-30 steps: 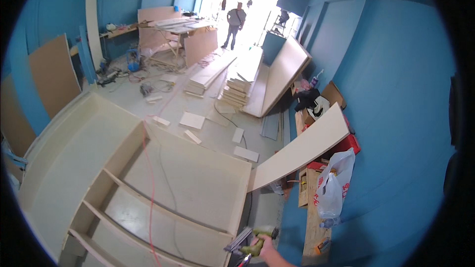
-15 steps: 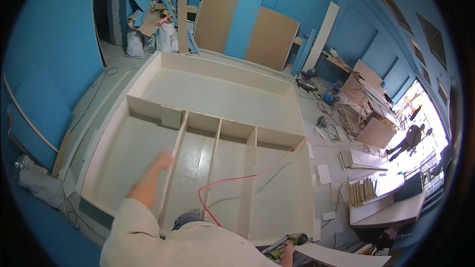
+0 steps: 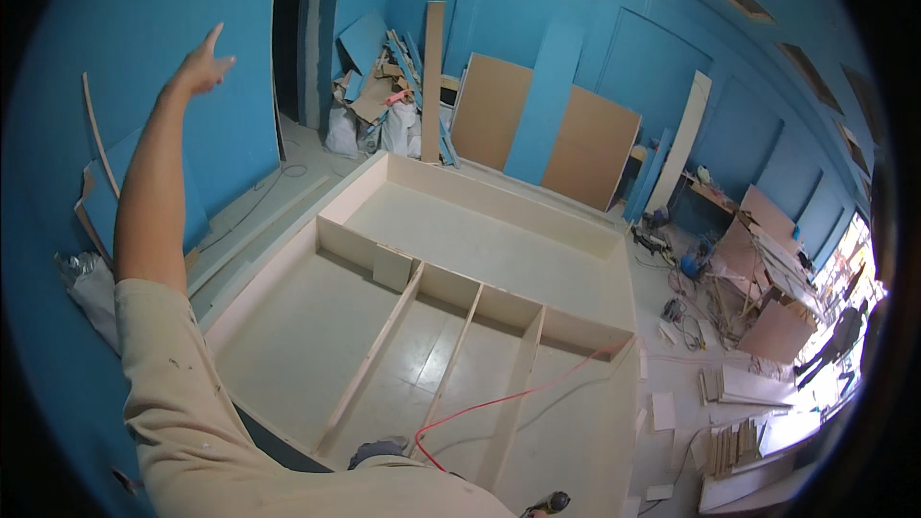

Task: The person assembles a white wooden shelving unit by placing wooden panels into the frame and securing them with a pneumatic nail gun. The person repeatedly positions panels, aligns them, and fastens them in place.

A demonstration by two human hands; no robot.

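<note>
Up goes the left hand [image 3: 203, 62]: half a second ago it hovered low over the cabinet dividers, now the arm is flung out toward ten o'clock, fingers loosely spread and empty against the blue wall [image 3: 144, 58]. That takes it clear of the work altogether. Down at six o'clock the nail gun [image 3: 549, 503] just pokes into view at the bottom edge; the right hand gripping it is cut off, so I cannot tell how it is closed. A red air hose [image 3: 499, 401] snakes from there across the big cream cabinet carcass [image 3: 499, 249] lying flat at centre, draped over one divider. Beyond, at twelve, leaning boards [image 3: 537, 125] and rubble bags [image 3: 369, 129]; at three, offcuts and scrap panels [image 3: 758, 269] litter the floor.
</note>
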